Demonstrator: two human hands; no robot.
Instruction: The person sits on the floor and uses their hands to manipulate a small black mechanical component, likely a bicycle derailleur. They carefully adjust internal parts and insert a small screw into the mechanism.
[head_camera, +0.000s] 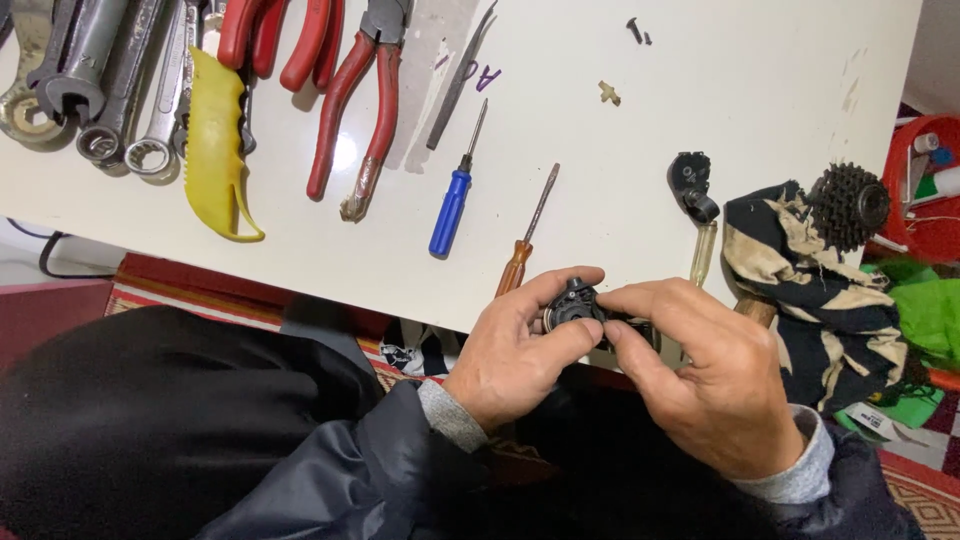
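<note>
1. A dark jacket sleeve (330, 470) with a grey knit cuff is filling the foreground, nearest the camera.
2. The left hand (510, 355) and the right hand (700, 375) are meeting just off the near edge of the white table (700, 90), over the person's lap.
3. Both hands are clamping a small black mechanical part (575, 303) between them: left thumb and fingers are closing around its left side, right thumb and forefinger are pinching its right side. The part is rounded, matte and hard-looking.
4. An orange-handled screwdriver (525, 245) is lying at the near edge, just beside the left fingers; a blue-handled screwdriver (452, 205) is lying to its left.
5. Red-handled pliers (355, 110), a yellow plastic handle (218, 150) and steel wrenches (100, 80) are crowding the far left corner.
6. The table's middle and far right are offering open room.
7. A stained striped rag (800, 270) carrying a toothed black sprocket cluster (848, 205) is draping over the right edge.
</note>
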